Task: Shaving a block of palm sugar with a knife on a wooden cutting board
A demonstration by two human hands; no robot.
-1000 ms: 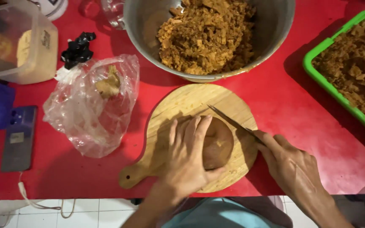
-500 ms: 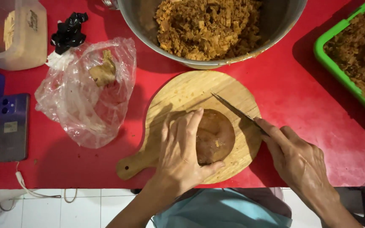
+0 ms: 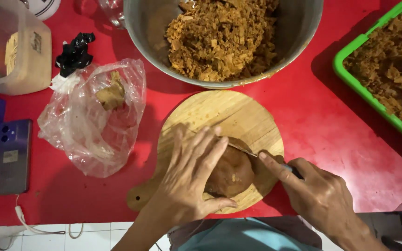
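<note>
A round brown block (image 3: 231, 173), like palm sugar, lies on a round wooden cutting board (image 3: 229, 114) at the near edge of the red table. My left hand (image 3: 189, 179) rests on the block's left side with fingers spread flat, holding it down. My right hand (image 3: 315, 190) grips a knife (image 3: 243, 149) by its dark handle, index finger stretched along the spine. The blade lies across the top of the block, partly hidden behind my left fingers.
A large metal bowl (image 3: 140, 28) of brown shredded chunks stands behind the board. A green tray (image 3: 350, 74) with similar shreds sits at right. A clear plastic bag (image 3: 94, 125) holding a brown piece, a plastic container (image 3: 15, 51) and a phone (image 3: 12, 155) lie left.
The knife blade has come down from above the board's far side onto the top of the block. My left hand stays pressed on the block.
</note>
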